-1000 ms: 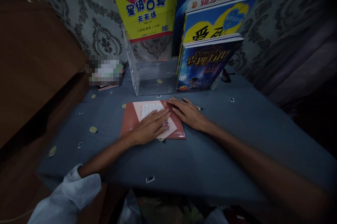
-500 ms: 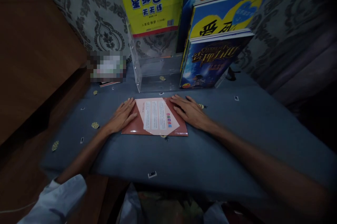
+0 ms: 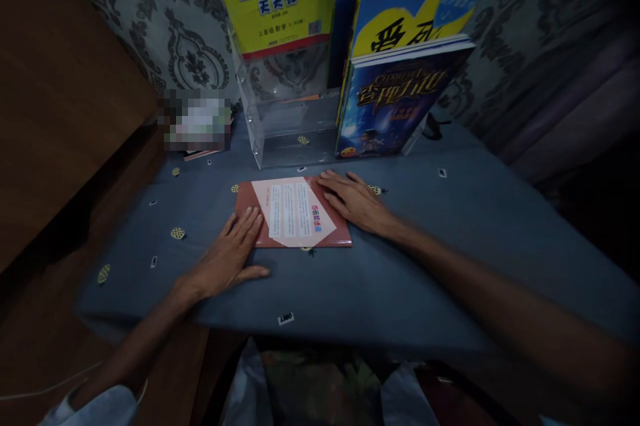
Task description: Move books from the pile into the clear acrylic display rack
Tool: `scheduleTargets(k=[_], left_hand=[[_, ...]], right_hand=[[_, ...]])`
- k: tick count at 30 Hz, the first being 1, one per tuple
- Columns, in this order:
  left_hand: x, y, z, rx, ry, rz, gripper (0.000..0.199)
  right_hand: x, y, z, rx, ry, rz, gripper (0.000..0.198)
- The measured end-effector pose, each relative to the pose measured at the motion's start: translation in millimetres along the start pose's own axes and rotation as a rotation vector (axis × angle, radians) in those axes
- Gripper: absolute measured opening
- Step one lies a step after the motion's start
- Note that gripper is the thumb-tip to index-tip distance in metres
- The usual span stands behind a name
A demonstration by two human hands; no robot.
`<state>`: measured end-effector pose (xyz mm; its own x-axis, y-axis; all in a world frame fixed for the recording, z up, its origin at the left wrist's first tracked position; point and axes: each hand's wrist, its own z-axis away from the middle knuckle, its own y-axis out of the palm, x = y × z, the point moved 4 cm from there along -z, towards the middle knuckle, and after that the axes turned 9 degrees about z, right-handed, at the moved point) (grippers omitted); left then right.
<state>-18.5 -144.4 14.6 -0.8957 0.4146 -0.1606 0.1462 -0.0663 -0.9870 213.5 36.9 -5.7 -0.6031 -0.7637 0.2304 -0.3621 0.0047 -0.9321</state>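
A thin book [image 3: 295,213] with a glossy reddish-brown cover and a pale pink panel of printed text lies flat on the cloth-covered table. My left hand [image 3: 227,256] rests at its near left corner, fingertips on the cover and thumb stretched out over the cloth. On the right edge of the cover lie the fingers of my right hand [image 3: 357,203], spread and flat. Neither hand grips the book.
Behind the book stands a clear acrylic rack [image 3: 295,153] holding a yellow workbook [image 3: 280,9], a blue-and-yellow book [image 3: 425,13] and a dark blue book [image 3: 395,106]. A blurred stack [image 3: 197,126] sits at the back left, near a brown wooden panel [image 3: 65,93].
My left hand has slid down toward me, from the book's upper left to its near left corner, with the thumb spreading. The right hand stays on the right edge; the view has shifted slightly.
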Motion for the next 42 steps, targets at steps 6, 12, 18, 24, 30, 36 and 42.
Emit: scheduleTargets(k=[6, 12, 18, 24, 30, 36, 42], left_hand=[[-42.1, 3.0, -33.5, 0.062, 0.133, 0.059, 0.100], [-69.1, 5.3, -59.8, 0.093, 0.203, 0.127, 0.100], [-84.4, 9.7, -49.6, 0.057, 0.214, 0.139, 0.103], [-111.4, 11.8, -17.5, 0.039, 0.234, 0.121, 0.111], [-126.1, 22.6, 12.9, -0.025, 0.169, 0.022, 0.066], [-124.1, 29.6, 33.6, -0.246, 0.259, -0.030, 0.051], [-113.9, -6.4, 41.7, -0.372, 0.354, 0.306, 0.037]], right_hand=[[1.8, -2.9, 1.8, -0.028, -0.006, -0.006, 0.046], [3.9, -3.5, 0.6, -0.025, -0.007, 0.017, 0.046], [15.4, -10.0, 16.9, -0.047, -0.015, 0.060, 0.044], [37.2, -23.2, 71.5, -0.126, -0.054, 0.137, 0.042], [74.4, -41.5, 139.3, -0.226, -0.078, 0.178, 0.041], [99.5, -54.0, 185.1, -0.280, -0.154, 0.097, 0.046], [90.8, -55.6, 184.9, -0.233, -0.197, -0.071, 0.049]])
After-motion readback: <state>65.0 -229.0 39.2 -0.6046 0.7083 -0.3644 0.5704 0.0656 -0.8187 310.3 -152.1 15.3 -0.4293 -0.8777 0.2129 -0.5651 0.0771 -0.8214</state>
